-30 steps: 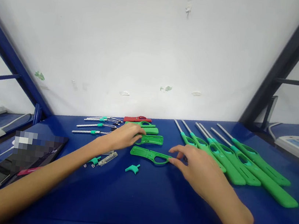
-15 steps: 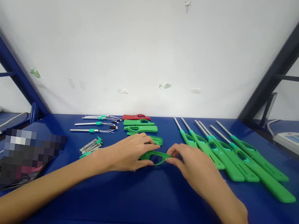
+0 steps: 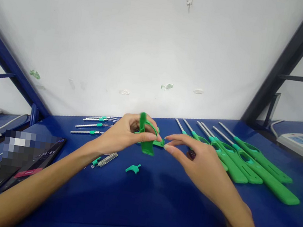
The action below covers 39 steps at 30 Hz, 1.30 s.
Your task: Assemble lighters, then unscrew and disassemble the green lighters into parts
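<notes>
My left hand (image 3: 134, 132) is closed on a green plastic lighter casing (image 3: 146, 146), tilted up on end, its trigger loop facing right. To its right, my right hand (image 3: 199, 156) is apart from the casing, with a gap between thumb and index finger. A small dark patch shows under its curled fingers; I cannot make out what it is. Behind the left hand lies another green casing piece (image 3: 159, 143), mostly hidden. A teal trigger (image 3: 133, 169) lies on the table in front, and a small metallic part (image 3: 107, 159) lies left of it.
Several metal lighter tubes with wires (image 3: 90, 123) lie at the back left. Several assembled green lighters (image 3: 234, 166) lie on the right. Phones (image 3: 40, 161) rest at the left on the blue table (image 3: 138, 205). A white wall (image 3: 148, 53) stands behind.
The casing has gone from lying flat between both hands to upright in my left hand. My right hand has let go of it. The teal trigger now lies separately in front.
</notes>
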Motion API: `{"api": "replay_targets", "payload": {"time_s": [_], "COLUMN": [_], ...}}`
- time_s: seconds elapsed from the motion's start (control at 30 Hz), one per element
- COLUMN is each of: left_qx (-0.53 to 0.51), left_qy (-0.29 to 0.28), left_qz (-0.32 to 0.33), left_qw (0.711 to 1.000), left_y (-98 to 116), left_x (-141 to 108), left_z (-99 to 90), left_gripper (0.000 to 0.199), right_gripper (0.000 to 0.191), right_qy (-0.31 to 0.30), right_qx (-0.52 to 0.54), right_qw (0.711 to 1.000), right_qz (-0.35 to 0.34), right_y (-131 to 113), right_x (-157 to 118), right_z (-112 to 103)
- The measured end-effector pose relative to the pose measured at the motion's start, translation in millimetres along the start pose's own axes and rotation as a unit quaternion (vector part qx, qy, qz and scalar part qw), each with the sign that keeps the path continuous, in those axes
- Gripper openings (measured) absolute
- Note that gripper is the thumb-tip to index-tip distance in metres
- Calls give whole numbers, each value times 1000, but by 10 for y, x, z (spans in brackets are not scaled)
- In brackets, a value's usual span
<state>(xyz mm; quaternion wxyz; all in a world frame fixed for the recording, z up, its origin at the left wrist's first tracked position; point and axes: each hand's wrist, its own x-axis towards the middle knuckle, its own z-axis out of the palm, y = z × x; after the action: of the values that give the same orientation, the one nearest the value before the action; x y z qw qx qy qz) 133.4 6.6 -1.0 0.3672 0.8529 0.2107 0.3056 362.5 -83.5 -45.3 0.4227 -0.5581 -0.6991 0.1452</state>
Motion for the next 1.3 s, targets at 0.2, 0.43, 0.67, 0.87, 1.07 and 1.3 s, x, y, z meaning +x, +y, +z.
{"api": "replay_targets", "payload": {"time_s": [0.2, 0.43, 0.67, 0.87, 1.07, 1.3], "left_qx": [-172, -143, 126, 333, 449, 468], "left_qy": [29, 6, -67, -156, -146, -168], "left_qz": [3, -17, -68, -76, -104, -122], "left_qw": [985, 990, 987, 927, 875, 859], "left_y": [100, 67, 177, 181, -118, -524], "left_x": [10, -27, -36, -139, 10, 188], "left_z": [97, -93, -433, -97, -54, -98], "left_gripper": [35, 49, 36, 39, 36, 37], "right_gripper": [38, 45, 35, 40, 40, 30], "right_qy": [-103, -71, -16, -6, 107, 109], "right_qx": [69, 42, -133, -217, -235, -196], "right_qw": [990, 993, 985, 964, 959, 969], "right_qz": [-69, -88, -105, -153, -116, -109], "right_y": [-122, -102, 108, 177, 123, 98], "right_x": [-65, -59, -14, -40, -9, -7], "right_z": [-36, -48, 108, 208, 151, 104]}}
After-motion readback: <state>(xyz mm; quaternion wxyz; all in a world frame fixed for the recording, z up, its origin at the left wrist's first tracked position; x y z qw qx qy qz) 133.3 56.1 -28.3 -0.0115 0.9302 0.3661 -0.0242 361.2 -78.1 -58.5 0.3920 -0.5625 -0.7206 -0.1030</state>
